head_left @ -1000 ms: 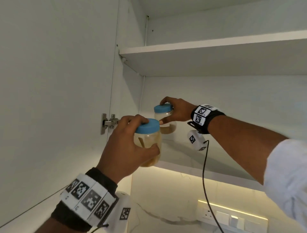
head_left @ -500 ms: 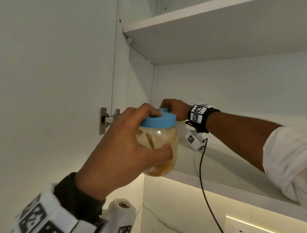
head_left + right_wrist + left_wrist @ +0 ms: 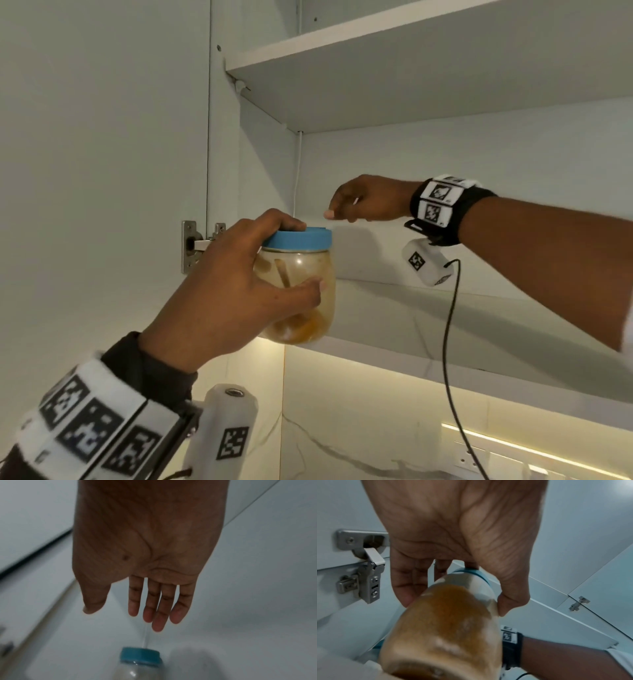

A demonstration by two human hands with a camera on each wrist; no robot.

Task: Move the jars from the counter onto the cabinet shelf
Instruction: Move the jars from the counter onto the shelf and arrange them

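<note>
My left hand (image 3: 306, 255) grips a clear jar (image 3: 308, 308) with a blue lid (image 3: 298, 238) and amber contents, thumb on the glass and fingers over the lid. It is held upright at the front left edge of the lower cabinet shelf (image 3: 445, 329). In the left wrist view the left hand (image 3: 453, 601) wraps the same jar (image 3: 447, 635) from above. My right hand (image 3: 342, 212) hovers inside the cabinet with fingers relaxed, holding nothing. In the right wrist view the right hand (image 3: 123, 615) is spread above a second blue-lidded jar (image 3: 139, 665) standing on the shelf. The held jar hides it in the head view.
The cabinet door stands open on the left, its metal hinge (image 3: 191, 245) just behind my left hand. An upper shelf (image 3: 411, 61) spans overhead. A black cable (image 3: 448, 342) hangs from my right wrist. Below the cabinet is a lit backsplash with wall sockets (image 3: 479, 455).
My right hand has let go of the second jar's lid and lifted off it. My left hand has carried its jar up and in toward the shelf edge.
</note>
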